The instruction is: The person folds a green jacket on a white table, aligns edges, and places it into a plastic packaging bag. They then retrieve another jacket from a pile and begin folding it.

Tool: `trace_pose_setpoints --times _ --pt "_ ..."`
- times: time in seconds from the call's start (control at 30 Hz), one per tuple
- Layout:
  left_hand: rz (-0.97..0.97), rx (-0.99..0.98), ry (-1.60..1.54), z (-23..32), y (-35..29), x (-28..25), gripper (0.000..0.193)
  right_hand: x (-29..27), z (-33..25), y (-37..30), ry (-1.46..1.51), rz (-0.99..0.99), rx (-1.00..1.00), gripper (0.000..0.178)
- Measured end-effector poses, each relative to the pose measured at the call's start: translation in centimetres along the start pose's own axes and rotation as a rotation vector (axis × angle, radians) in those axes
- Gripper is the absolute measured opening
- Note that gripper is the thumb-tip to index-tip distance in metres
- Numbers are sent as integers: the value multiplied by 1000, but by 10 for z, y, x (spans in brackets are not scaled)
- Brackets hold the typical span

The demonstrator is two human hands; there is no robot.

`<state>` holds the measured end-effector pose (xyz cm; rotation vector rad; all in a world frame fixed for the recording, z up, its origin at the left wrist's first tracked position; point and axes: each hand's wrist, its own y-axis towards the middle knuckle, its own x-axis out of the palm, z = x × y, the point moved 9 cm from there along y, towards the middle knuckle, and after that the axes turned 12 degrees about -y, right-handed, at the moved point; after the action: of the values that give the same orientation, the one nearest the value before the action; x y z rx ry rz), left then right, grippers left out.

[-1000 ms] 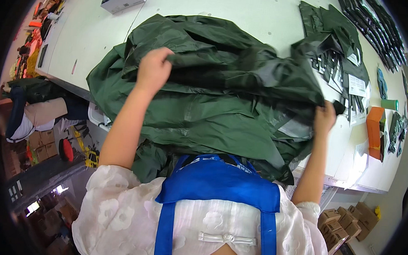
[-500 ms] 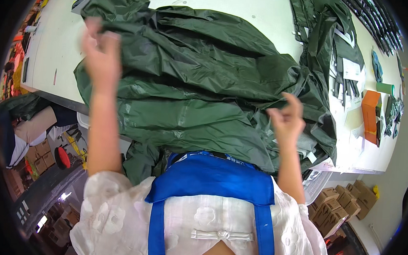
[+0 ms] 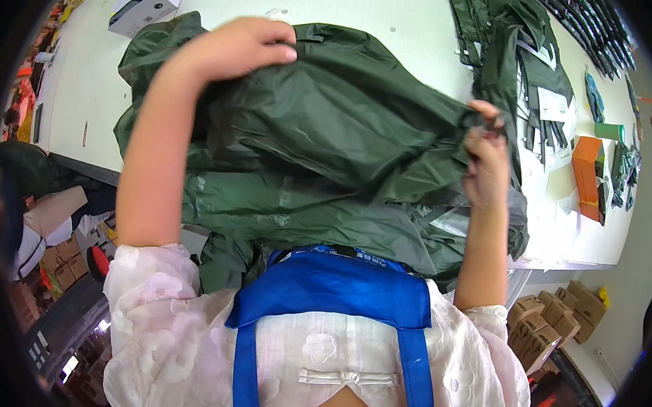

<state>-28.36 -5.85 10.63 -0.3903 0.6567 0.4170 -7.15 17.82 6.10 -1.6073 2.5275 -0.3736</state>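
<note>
A large, crumpled dark green rain garment point(image 3: 293, 122) of thin, shiny fabric spreads across the white table point(image 3: 414, 22) and hangs over its near edge toward my blue apron. My left hand point(image 3: 242, 51) pinches the garment's far edge between thumb and fingers, left of the middle. At the right end, my right hand point(image 3: 486, 152) is closed around a bunched part of the fabric. Between both hands the upper layer is lifted and stretched. Lower layers lie beneath it with pale, taped-looking seams. Folds hide the garment's exact shape.
A white and grey box point(image 3: 149, 7) stands at the far left. More dark green pieces with white labels point(image 3: 552, 104) lie on the right, beside an orange box point(image 3: 588, 171) and a green roll point(image 3: 610, 131). Cardboard boxes point(image 3: 554, 312) are stacked on the floor at the lower right.
Both hands were off the fabric or only near it, fingers apart. My left hand has moved right to the far edge, my right hand farther away; both now grip and raise the upper layer.
</note>
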Motion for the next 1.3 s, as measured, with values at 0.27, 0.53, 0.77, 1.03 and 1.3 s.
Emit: trace_pose_setpoints --times 0.27,0.53,0.77,1.03,1.3 --pt "271 -261 161 -44 12 55 24 -8 75 -20 127 332 -68 27" --pt "275 -142 -174 -56 4 42 22 22 108 -33 225 167 274 23" --pt "160 -277 -498 -75 9 49 22 6 85 -42 537 150 257 8" --pt "468 101 145 3 -16 39 28 17 70 -51 348 67 167 10" --pt "291 360 -493 126 -27 183 67 46 68 -87 345 -245 27 38"
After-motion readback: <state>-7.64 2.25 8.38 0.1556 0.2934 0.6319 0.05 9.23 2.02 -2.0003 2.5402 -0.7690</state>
